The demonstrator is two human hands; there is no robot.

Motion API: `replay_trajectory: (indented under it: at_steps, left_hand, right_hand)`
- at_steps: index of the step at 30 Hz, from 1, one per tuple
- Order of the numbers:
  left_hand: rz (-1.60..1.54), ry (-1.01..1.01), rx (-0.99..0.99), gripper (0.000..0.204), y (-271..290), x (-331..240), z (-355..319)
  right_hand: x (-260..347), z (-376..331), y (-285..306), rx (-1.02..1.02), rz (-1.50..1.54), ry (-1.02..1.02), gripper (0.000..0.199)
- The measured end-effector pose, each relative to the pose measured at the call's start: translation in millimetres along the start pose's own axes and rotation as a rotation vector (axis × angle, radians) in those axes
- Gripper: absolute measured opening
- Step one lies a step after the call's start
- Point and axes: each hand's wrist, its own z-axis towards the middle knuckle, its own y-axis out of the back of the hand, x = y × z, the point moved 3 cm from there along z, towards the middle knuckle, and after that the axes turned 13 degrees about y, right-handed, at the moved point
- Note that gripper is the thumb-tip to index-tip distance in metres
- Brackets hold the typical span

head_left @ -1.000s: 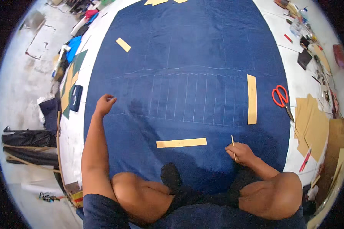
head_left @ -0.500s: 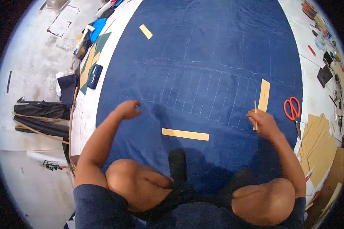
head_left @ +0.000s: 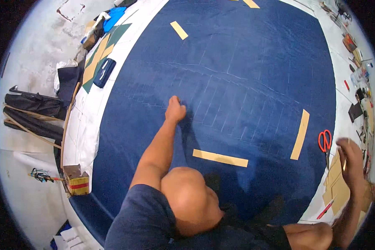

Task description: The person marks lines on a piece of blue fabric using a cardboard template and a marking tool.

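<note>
Closest to the camera, a person is kneeling on a wide sheet of dark blue fabric (head_left: 246,62) marked with pale chalk lines, one bare knee (head_left: 187,196) pressing into the cloth. At about four o'clock, the right hand (head_left: 351,160) is hovering past the fabric's edge over a stack of tan card pieces (head_left: 339,187), fingers curled around a thin stick-like object that is too blurred to identify. Just beside it, at three o'clock, red-handled scissors (head_left: 325,141) are lying on the white table (head_left: 87,137). Near the centre, a tan paper strip (head_left: 220,158) is resting flat on the cloth, with a second strip (head_left: 300,134) standing nearly upright at three o'clock. Farther out, the left hand (head_left: 175,110) is pressing on the chalk grid as a closed fist, gripping nothing visible. At twelve o'clock, another short strip (head_left: 179,30) is lying far up the fabric.
</note>
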Motion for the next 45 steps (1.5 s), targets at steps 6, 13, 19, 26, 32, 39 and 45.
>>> replay_trajectory:
  at_steps: [6,13,19,26,32,39,45]
  left_hand:
    - [-0.12,0.294,-0.22,0.033,22,70,35]
    - [-0.093,0.187,-0.234,0.044,30,122,61]
    - [-0.002,0.073,-0.112,0.031,20,137,73]
    - [-0.035,0.028,-0.273,0.031,16,81,26]
    - [-0.024,0.061,-0.224,0.021,21,72,18]
    - [0.03,-0.044,-0.059,0.025,22,95,38]
    - [-0.039,-0.058,-0.018,0.048,12,107,47]
  right_hand:
    - [31,-61,50,0.422,-0.013,-0.504,0.027]
    - [126,-84,10,0.024,0.208,-0.35,0.029]
    - [116,-75,17,0.082,0.766,-0.994,0.028]
    - [124,-31,19,0.161,0.298,-0.356,0.012]
    - [120,-24,19,0.284,0.438,-0.499,0.022]
    - [125,-14,25,0.309,0.374,-0.371,0.021]
    - [123,-24,28,0.214,0.39,-0.27,0.024]
